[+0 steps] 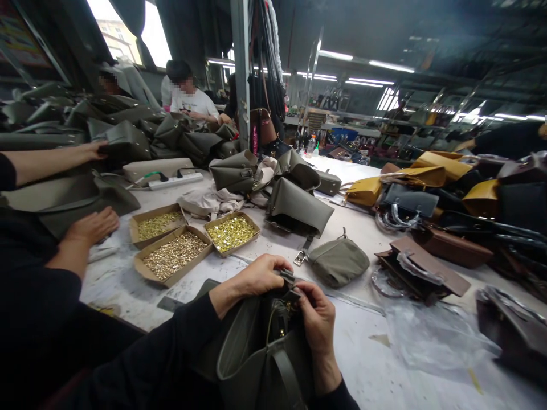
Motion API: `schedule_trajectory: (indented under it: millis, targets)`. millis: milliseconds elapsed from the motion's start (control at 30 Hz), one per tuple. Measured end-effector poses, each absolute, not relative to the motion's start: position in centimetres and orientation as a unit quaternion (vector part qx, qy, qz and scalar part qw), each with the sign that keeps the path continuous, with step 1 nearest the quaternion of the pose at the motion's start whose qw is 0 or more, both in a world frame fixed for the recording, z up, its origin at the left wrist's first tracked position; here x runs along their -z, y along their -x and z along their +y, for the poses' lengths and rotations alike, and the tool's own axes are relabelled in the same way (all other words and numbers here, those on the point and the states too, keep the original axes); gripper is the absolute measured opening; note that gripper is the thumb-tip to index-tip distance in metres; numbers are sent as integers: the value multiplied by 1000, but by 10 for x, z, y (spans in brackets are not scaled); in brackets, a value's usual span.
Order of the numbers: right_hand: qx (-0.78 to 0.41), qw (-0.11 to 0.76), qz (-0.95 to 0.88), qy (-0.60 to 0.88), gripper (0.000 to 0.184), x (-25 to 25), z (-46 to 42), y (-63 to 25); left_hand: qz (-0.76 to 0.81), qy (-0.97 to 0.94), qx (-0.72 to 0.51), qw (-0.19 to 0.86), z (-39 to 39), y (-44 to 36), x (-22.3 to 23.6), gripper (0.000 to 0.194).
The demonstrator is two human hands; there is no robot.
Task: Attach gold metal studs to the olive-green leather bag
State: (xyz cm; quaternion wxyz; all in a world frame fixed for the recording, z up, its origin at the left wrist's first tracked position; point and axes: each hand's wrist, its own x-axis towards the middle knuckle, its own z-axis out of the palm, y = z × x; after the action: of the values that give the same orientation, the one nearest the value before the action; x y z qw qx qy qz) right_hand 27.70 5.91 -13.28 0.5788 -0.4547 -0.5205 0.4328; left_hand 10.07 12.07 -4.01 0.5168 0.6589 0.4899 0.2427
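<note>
Both my hands work at the mouth of an olive green leather handbag (pixel 256 353) in my lap at the near edge of the table. My left hand (pixel 258 276) is closed, pinching a small dark strap piece at the bag's top rim. My right hand (pixel 316 319) is closed too, its fingers pinching the same strap end (pixel 290 287) from the other side. A gold fitting (pixel 282 330) shows inside the bag below my fingers. The bag's handle (pixel 286 376) hangs toward me.
Three cardboard trays of gold hardware (pixel 173 253) (pixel 154 225) (pixel 231 232) lie left of my hands. A co-worker's hands (pixel 92 225) (pixel 92 151) rest at the left. Olive bags (pixel 297 208) (pixel 337 262), mustard bags (pixel 365 191) and brown bags (pixel 427 267) cover the white table (pixel 384 353).
</note>
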Motion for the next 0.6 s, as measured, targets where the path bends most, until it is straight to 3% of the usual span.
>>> schedule_trajectory:
  millis: [333, 467, 600]
  targets:
    - [-443, 584, -514, 445, 20, 129, 61, -274, 511, -686, -250, 455, 120, -100, 48, 33]
    - [-386, 580, -573, 432, 13, 125, 58, -272, 538, -674, -246, 442, 121, -101, 52, 35]
    - [-311, 573, -641, 405, 19, 119, 55, -265, 565, -648, -242, 449, 125, -102, 56, 39]
